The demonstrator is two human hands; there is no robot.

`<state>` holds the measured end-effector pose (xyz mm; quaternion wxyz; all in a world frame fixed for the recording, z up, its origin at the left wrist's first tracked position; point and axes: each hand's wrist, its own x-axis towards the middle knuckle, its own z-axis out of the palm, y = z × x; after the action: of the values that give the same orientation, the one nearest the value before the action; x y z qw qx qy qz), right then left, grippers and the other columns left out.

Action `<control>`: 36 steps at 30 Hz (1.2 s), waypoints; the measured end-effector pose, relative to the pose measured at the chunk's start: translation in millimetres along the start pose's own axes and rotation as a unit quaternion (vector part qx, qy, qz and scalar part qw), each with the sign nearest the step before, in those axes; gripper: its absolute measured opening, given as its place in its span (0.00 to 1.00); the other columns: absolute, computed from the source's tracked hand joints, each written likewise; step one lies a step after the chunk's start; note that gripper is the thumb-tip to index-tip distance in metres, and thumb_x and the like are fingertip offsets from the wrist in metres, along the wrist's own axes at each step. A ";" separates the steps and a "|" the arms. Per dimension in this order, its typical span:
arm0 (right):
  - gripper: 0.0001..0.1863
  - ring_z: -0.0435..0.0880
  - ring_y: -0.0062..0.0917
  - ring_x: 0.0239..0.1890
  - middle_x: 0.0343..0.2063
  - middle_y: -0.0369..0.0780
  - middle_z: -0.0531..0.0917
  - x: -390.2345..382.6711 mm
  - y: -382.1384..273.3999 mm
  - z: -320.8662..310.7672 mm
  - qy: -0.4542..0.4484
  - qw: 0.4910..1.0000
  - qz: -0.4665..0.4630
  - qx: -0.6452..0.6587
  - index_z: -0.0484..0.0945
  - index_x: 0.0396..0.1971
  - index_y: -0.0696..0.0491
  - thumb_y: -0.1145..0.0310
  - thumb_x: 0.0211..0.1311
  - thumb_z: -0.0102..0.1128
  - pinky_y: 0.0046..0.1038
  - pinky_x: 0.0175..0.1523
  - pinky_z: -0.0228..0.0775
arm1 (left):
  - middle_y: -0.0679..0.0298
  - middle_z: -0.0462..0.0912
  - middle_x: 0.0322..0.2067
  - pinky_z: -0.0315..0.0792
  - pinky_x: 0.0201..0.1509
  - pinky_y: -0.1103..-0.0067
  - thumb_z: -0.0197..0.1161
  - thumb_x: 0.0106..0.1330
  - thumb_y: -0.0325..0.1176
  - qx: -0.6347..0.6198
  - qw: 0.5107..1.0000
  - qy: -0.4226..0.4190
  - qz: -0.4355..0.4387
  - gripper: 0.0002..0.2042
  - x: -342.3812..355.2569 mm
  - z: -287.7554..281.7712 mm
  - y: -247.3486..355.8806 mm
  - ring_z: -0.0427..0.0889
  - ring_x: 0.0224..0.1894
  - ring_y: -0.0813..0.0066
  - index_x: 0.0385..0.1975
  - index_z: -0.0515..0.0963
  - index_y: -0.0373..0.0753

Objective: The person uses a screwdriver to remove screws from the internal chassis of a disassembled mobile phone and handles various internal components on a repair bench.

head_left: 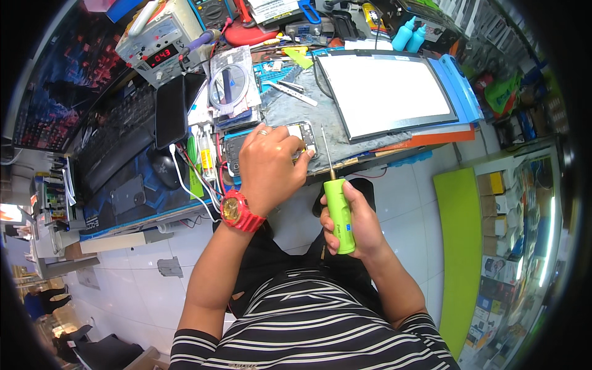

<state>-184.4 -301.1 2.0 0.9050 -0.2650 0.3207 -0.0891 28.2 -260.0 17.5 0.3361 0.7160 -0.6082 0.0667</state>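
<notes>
My right hand [356,222] is wrapped around a bright green electric screwdriver [343,236], off the table's near edge. Its long thin bit points up and away from me. My left hand [269,161], with a ring and a red watch [242,211] on the wrist, rests over an opened phone [235,148] with bare inner parts. Thumb and fingers are drawn together near the phone's right end; what they pinch, if anything, is hidden. Much of the phone lies under that hand. White tweezers [290,93] lie beyond it on the grey mat [330,114].
A white lit panel [388,92] stands at the right of the bench. To the left are a dark phone [171,111] on a white cable, a mouse [163,166], a keyboard [117,129] and a power supply [163,46]. Small bottles [206,157] stand beside the opened phone.
</notes>
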 end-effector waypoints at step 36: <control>0.30 0.74 0.27 0.11 0.21 0.39 0.75 8.0 4.5 0.6 0.029 0.999 0.033 0.012 0.72 0.46 0.53 0.37 0.78 0.39 0.33 0.15 0.71 | 0.62 0.78 0.21 0.74 0.47 0.65 0.74 0.56 0.36 0.035 0.999 0.020 0.000 0.10 13.3 10.3 5.8 0.80 0.29 0.57 0.18 0.84 0.40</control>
<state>-177.9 -299.6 -4.3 0.9008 -0.2402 0.3547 -0.0706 23.0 -277.0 18.7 0.3227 0.7257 -0.5989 0.1028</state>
